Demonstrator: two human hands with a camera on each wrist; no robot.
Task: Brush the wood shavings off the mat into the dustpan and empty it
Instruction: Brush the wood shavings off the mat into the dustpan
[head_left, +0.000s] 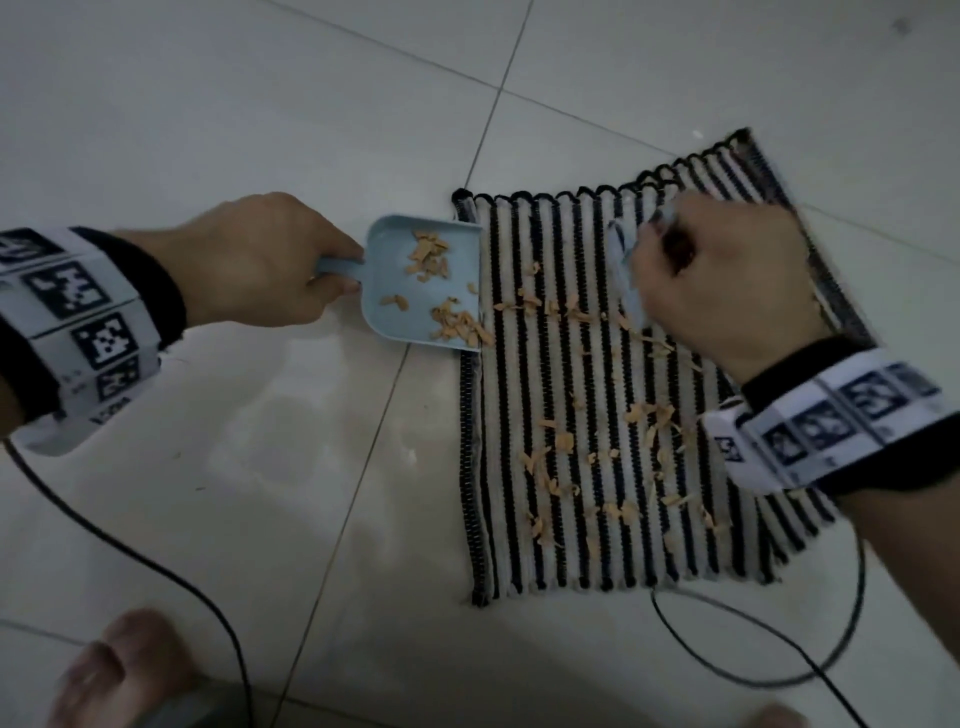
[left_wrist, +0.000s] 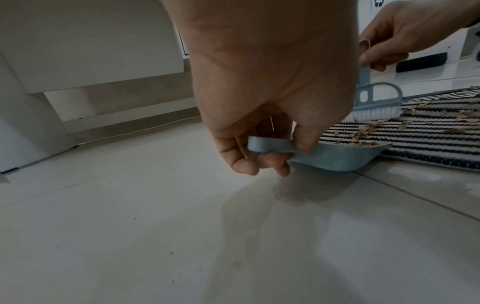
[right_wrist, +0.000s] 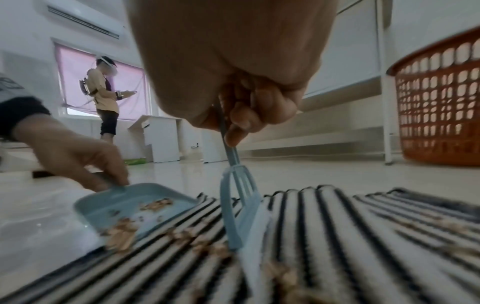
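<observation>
Left hand grip closed on blue dustpan handle; pan lip meets striped mat's left edge, some wood shavings inside, most on mat. Right hand grip clasps blue brush, bristles on mat.

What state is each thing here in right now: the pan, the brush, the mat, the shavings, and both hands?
dustpan: partly filled, lip at the mat's edge, handle raised.
brush: bristles down on the mat.
mat: flat on the floor, still littered.
wood shavings: most on the mat, some in the dustpan.
left hand: grips the dustpan handle.
right hand: grips the brush handle.
</observation>
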